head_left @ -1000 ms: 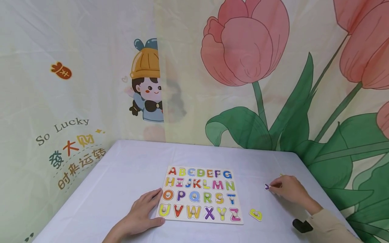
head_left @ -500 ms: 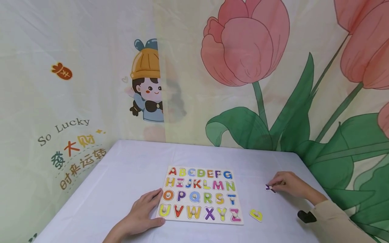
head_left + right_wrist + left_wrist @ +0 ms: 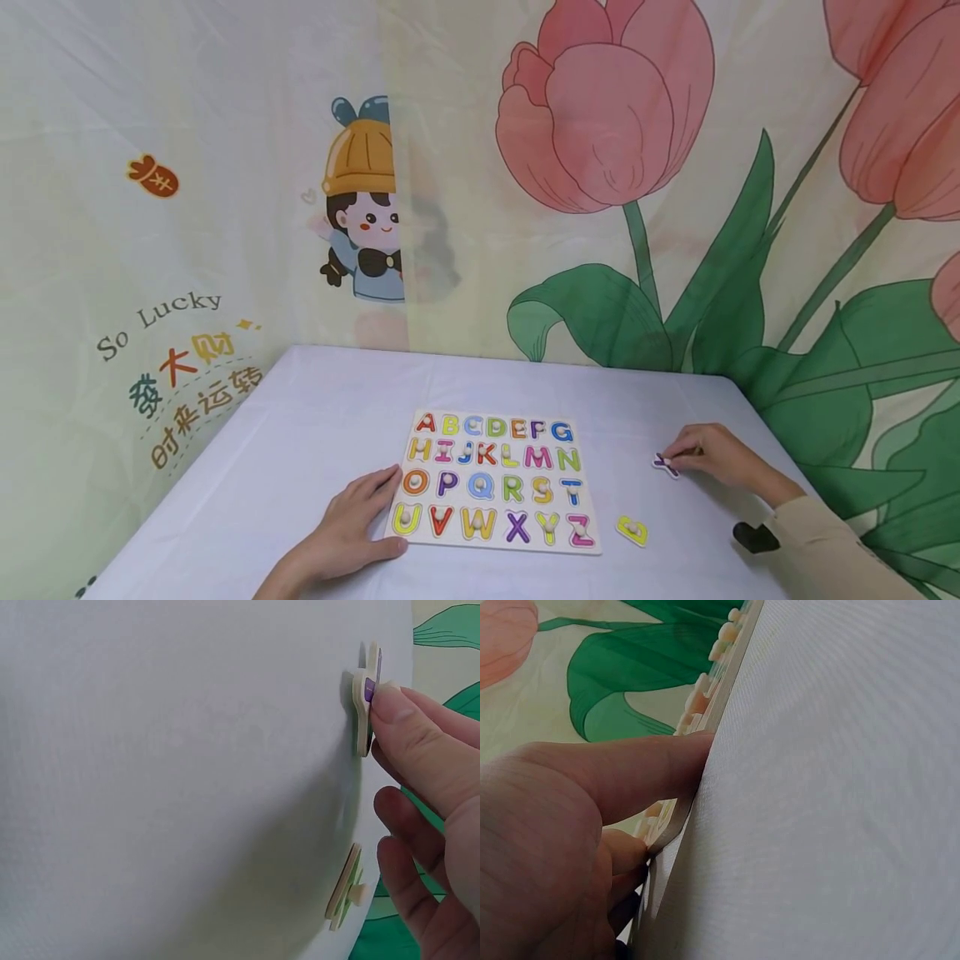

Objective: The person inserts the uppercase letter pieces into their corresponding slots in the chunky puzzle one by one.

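Observation:
My right hand [image 3: 716, 454] pinches a purple letter X piece [image 3: 663, 464] by its knob, to the right of the letter board. In the right wrist view, thumb and forefinger meet on the X piece [image 3: 362, 712], which stands edge-on to the camera close over the white cloth. My left hand [image 3: 352, 521] rests at the left edge of the wooden alphabet puzzle board [image 3: 502, 546]. Its thumb [image 3: 660, 761] lies against the board's near-left corner, and the fingers touch the left side.
A yellow letter piece [image 3: 632, 531] with a knob lies right of the board. Below the right hand's fingers, a green letter piece [image 3: 345, 889] lies on the cloth. Most board letters carry knobs; the board's X [image 3: 517, 527] shows none.
My right hand has shifted slightly right and turned the X piece, so more of its purple face shows in the head view. The left hand and board have stayed in place.

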Demonstrator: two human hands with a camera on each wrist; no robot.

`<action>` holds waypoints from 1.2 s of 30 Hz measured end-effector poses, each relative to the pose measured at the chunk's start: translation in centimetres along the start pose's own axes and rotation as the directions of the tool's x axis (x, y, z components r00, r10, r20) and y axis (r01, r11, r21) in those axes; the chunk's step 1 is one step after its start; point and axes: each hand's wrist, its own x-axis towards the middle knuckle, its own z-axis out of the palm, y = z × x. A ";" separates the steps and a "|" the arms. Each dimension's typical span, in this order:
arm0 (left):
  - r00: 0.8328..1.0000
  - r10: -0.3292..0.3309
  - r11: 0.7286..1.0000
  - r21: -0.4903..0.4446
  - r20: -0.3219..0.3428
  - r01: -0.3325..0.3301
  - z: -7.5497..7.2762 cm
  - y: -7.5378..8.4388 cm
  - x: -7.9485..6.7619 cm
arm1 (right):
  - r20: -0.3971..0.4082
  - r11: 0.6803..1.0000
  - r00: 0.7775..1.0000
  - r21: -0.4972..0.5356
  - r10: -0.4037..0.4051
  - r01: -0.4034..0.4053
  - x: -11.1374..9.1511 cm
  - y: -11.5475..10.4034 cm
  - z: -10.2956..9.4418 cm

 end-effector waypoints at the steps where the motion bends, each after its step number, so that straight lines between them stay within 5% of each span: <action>1: 1.000 -0.003 1.000 -0.001 0.002 0.003 0.0 0.0 0.0 | -0.007 1.000 1.000 -0.013 0.004 -0.004 0.0 -0.2 0.0; 12: 1.000 0.003 1.000 -0.010 -0.010 -0.003 0.0 0.0 -0.2 | -0.167 0.988 0.984 -0.133 0.061 -0.083 0.9 -6.8 1.9; 25: 1.000 -0.017 1.000 -0.001 0.014 0.017 0.0 0.1 0.1 | -0.206 0.971 0.958 -0.091 0.198 -0.220 2.0 -15.7 7.0; 36: 1.000 -0.012 1.000 0.010 0.006 0.012 0.2 -0.4 0.1 | -0.138 0.990 0.984 -0.064 0.117 -0.127 2.1 -20.5 10.5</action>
